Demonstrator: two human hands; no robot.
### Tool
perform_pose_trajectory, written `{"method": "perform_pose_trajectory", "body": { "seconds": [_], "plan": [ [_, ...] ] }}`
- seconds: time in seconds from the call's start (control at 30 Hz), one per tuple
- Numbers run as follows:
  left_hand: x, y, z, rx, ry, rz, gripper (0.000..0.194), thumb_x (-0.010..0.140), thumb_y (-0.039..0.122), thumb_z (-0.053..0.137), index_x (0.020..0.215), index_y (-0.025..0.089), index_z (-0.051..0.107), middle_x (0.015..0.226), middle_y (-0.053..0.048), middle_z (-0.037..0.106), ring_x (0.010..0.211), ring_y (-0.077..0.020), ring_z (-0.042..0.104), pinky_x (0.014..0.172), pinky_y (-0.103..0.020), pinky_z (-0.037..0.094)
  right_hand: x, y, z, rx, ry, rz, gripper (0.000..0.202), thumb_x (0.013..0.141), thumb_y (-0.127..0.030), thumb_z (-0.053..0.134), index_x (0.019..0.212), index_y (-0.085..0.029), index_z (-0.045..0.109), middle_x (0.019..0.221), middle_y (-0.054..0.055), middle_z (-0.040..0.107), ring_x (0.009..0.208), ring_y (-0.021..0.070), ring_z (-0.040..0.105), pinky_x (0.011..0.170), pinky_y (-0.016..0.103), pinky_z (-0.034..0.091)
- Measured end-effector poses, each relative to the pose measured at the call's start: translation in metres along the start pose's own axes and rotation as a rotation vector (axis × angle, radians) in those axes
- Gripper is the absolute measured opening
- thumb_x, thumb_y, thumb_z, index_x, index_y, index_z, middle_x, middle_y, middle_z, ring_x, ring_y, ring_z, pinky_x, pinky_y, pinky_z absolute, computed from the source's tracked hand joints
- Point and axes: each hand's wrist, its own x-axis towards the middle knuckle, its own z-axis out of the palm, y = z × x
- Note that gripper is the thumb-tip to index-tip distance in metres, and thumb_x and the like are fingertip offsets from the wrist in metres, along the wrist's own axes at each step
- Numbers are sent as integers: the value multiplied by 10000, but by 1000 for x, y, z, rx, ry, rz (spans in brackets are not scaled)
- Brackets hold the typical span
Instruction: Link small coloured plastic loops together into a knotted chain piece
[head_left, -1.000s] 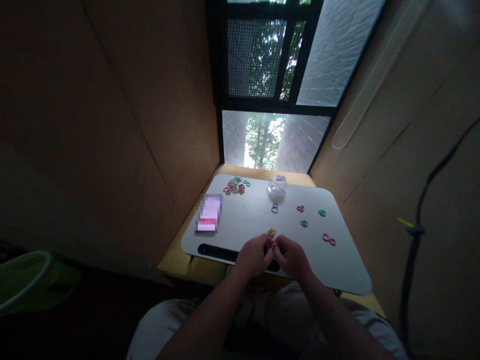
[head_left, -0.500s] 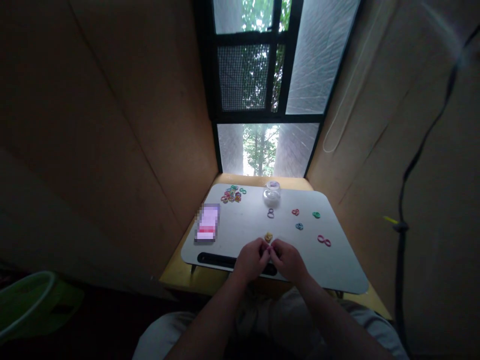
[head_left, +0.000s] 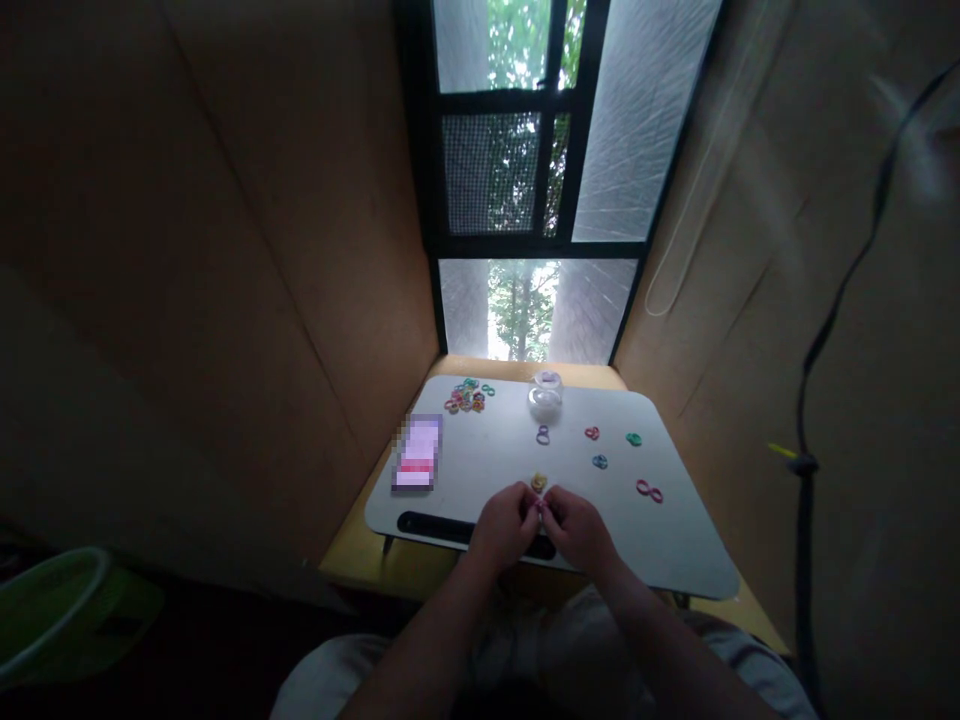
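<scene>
Near the front edge of a white lap table (head_left: 480,460), my left hand (head_left: 509,520) and my right hand (head_left: 574,522) meet at the fingertips. Both pinch a small pink band (head_left: 540,504), partly covered by the fingers. Just beyond them lies a yellow band bundle (head_left: 538,482). Farther back is a purple looped band (head_left: 543,435). To the right lie a red bundle (head_left: 592,433), a blue bundle (head_left: 600,462), a green bundle (head_left: 634,439) and a pink figure-eight band (head_left: 649,491).
A pile of colourful bands (head_left: 465,397) is at the back left, above a blurred phone (head_left: 418,453). A clear container (head_left: 546,398) stands at the back. A black cable (head_left: 804,380) hangs at right; a green basket (head_left: 112,610) is low at left.
The whole view has shifted slightly, with the table a little lower in the picture. Slightly more of the pink band shows between my fingertips. Otherwise both hands hold nearly the same pose.
</scene>
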Motion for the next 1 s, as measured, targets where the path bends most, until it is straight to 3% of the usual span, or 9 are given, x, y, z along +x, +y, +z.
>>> {"method": "perform_pose_trajectory", "body": {
  "seconds": [1.0],
  "plan": [
    [-3, 3, -2, 47, -57, 20, 87, 873, 235, 518, 869, 196, 596, 771, -4, 636, 702, -146, 563, 655, -250, 393, 0, -1, -1, -14, -3, -3, 149, 867, -265, 484, 739, -211, 535, 638, -15, 576, 581, 132, 497, 565, 238, 340]
  ]
}}
